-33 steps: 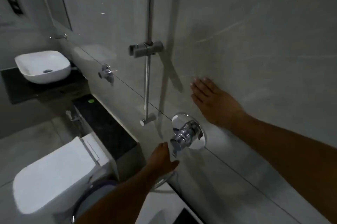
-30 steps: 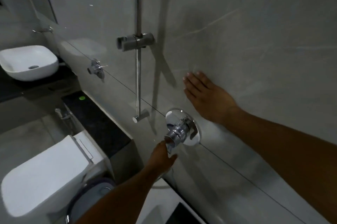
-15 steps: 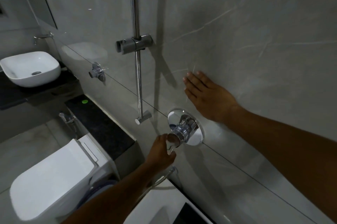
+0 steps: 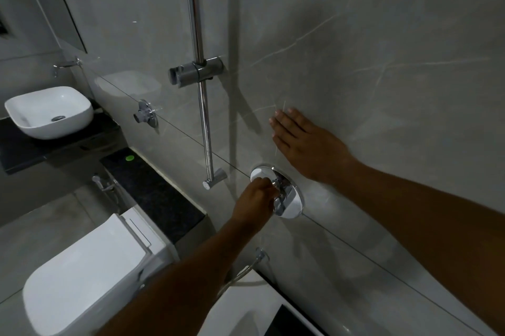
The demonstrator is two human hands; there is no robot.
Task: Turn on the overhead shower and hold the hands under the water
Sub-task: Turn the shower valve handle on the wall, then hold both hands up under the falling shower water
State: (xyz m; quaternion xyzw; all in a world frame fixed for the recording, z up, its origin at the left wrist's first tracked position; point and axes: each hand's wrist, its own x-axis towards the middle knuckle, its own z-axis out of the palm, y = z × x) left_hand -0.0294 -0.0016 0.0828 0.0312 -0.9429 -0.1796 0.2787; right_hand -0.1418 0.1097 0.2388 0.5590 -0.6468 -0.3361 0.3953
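Note:
A round chrome shower valve (image 4: 292, 203) is set in the grey tiled wall, with a small knob and lever at its centre. My left hand (image 4: 255, 203) is closed around the valve's knob, covering its left side. My right hand (image 4: 306, 144) lies flat against the wall just above and right of the valve, fingers together and holding nothing. A chrome riser rail (image 4: 202, 106) with a grey slider bracket (image 4: 196, 72) runs up the wall to the left. The overhead shower head is out of view, and no falling water shows.
A white toilet (image 4: 84, 278) stands at the lower left beside a dark stone ledge (image 4: 153, 193). A white basin (image 4: 49, 111) sits on a dark counter at the far left. A second wall valve (image 4: 146, 117) and a hose (image 4: 246, 273) are on the wall.
My left hand has risen from below the valve and closed on its knob. My right hand has stayed flat on the wall.

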